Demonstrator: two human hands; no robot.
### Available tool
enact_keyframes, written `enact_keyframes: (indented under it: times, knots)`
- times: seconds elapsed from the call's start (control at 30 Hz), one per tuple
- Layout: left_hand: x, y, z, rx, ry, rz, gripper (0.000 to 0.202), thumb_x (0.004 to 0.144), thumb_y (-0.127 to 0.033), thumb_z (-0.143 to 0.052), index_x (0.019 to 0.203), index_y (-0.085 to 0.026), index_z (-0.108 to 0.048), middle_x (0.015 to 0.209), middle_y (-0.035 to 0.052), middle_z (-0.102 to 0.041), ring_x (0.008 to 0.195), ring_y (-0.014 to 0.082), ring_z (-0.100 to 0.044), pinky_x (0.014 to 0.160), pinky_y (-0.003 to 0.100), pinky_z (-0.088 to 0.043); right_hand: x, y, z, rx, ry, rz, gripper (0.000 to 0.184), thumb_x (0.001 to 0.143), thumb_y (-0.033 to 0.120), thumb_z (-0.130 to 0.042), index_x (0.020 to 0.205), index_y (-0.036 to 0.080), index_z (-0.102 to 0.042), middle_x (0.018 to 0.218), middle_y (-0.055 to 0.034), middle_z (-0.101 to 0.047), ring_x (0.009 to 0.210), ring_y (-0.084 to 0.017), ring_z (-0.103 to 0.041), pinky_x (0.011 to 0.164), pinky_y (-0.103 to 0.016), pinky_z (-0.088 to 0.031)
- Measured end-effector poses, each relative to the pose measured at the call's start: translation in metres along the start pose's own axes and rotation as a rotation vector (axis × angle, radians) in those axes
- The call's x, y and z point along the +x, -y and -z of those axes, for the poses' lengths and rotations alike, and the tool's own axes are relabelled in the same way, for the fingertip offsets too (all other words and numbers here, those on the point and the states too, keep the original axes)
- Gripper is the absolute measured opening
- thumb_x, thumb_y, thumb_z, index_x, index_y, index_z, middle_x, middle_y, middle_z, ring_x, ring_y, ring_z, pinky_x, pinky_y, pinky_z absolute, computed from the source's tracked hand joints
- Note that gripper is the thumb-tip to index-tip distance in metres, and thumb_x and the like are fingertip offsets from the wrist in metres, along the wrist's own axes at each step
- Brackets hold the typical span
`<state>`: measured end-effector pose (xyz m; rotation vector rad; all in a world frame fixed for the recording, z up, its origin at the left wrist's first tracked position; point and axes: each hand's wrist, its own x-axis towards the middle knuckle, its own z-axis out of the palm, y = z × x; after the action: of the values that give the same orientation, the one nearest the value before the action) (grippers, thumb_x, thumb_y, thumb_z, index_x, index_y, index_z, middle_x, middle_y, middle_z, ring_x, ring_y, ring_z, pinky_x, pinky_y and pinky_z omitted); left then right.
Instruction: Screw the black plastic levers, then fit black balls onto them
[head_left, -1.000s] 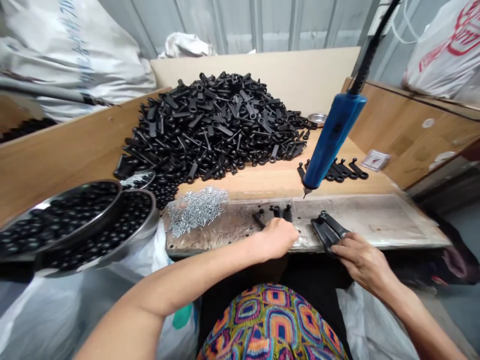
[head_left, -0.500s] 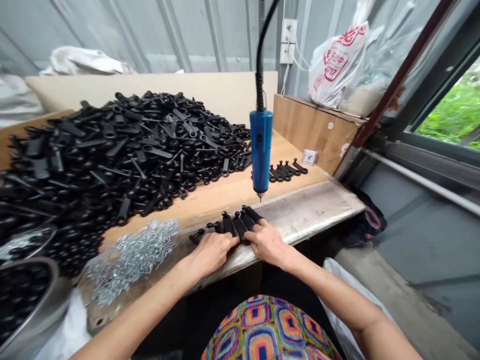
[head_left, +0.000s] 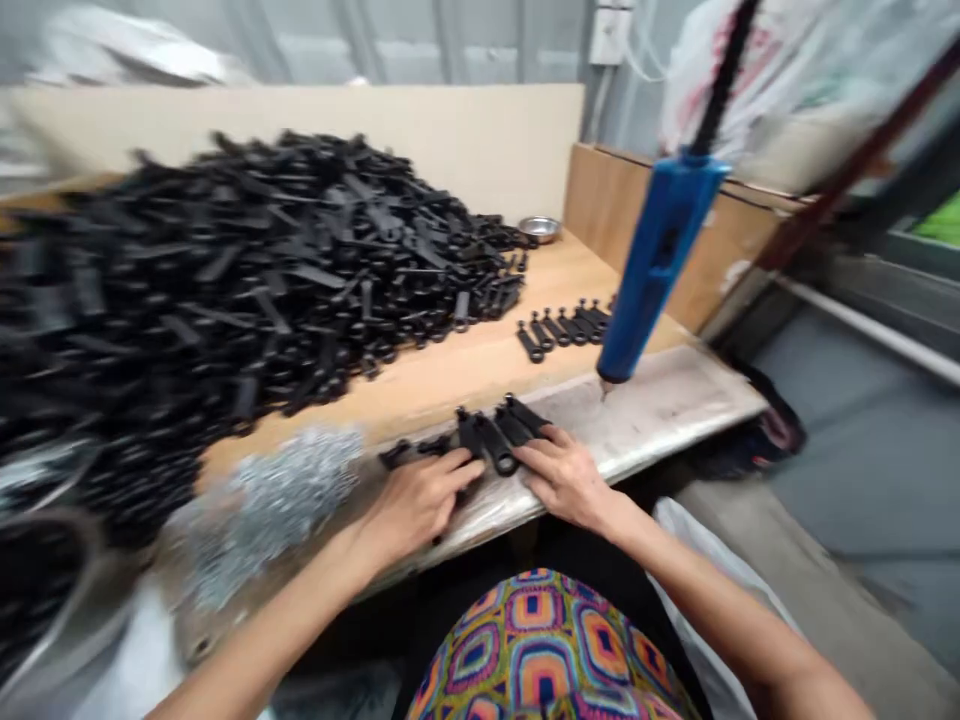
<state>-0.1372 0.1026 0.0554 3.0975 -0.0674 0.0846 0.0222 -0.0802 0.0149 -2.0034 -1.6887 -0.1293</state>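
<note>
Several black crank handles (head_left: 493,443), each with a small knob at one end and a ring at the other, lie side by side near the bench's front edge. My left hand (head_left: 420,500) is closed on a handle at the left of this row, fingers bent over it. On the right side, my right hand (head_left: 571,478) grips the ring ends of the rightmost handles, its fingertips covering them. A blue electric screwdriver (head_left: 660,265) hangs tilted above the bench, right of the row, touched by neither hand.
A large pile of black handles (head_left: 300,260) covers the left and back. Silvery screws (head_left: 285,500) lie heaped nearer me. Another handle row (head_left: 562,328) lies behind the screwdriver. A metal dish (head_left: 540,229) stands by the back board, and a metal bowl (head_left: 86,575) at the lower left.
The view has shifted, and the screwdriver now hangs tilted and farther right. My hands have moved slightly apart, showing more of the handles between them.
</note>
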Motion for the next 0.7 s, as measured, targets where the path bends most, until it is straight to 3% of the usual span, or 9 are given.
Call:
enact_keyframes:
  times: [0.13,0.33,0.57,0.7]
  knots:
    - [0.0,0.016,-0.012,0.016,-0.035,0.0,0.044,0.084,-0.018,-0.033,0.12,-0.024,-0.057,0.123,0.004,-0.058,0.104,0.02,-0.06,0.088,0.032,-0.052,0.002,-0.003,0.004,-0.01,0.051,-0.051,0.029,0.083,0.023,-0.051,0.109,0.022,-0.062,0.106,-0.0023,-0.065,0.111,-0.029,-0.042,0.088,-0.039,-0.036]
    - [-0.001,0.019,-0.015,-0.027,-0.044,0.02,0.039,0.087,-0.028,-0.034,0.118,-0.026,-0.058,0.123,0.0037,-0.058,0.108,0.0203,-0.059,0.092,0.035,-0.05,-0.001,-0.005,0.007,-0.013,0.042,-0.05,0.027,0.083,0.024,-0.05,0.106,0.022,-0.064,0.108,-0.0037,-0.064,0.118,-0.031,-0.036,0.093,-0.045,-0.027]
    - [0.009,0.001,0.007,-0.087,0.002,0.054,0.03,0.082,-0.018,-0.042,0.102,-0.019,-0.064,0.113,0.0061,-0.062,0.101,0.0183,-0.06,0.089,0.032,-0.049,-0.007,-0.005,0.006,0.051,-0.142,0.017,0.021,0.083,0.021,-0.053,0.099,0.017,-0.065,0.107,-0.0088,-0.062,0.113,-0.029,-0.043,0.092,-0.044,-0.036]
    - [0.014,-0.001,0.007,-0.082,0.008,0.089,0.022,0.079,-0.014,-0.046,0.092,-0.017,-0.064,0.103,0.0056,-0.062,0.095,0.0179,-0.059,0.085,0.033,-0.049,-0.008,-0.012,0.001,0.089,-0.254,0.046,0.019,0.083,0.019,-0.054,0.098,0.016,-0.064,0.104,-0.0105,-0.062,0.109,-0.028,-0.048,0.089,-0.045,-0.041]
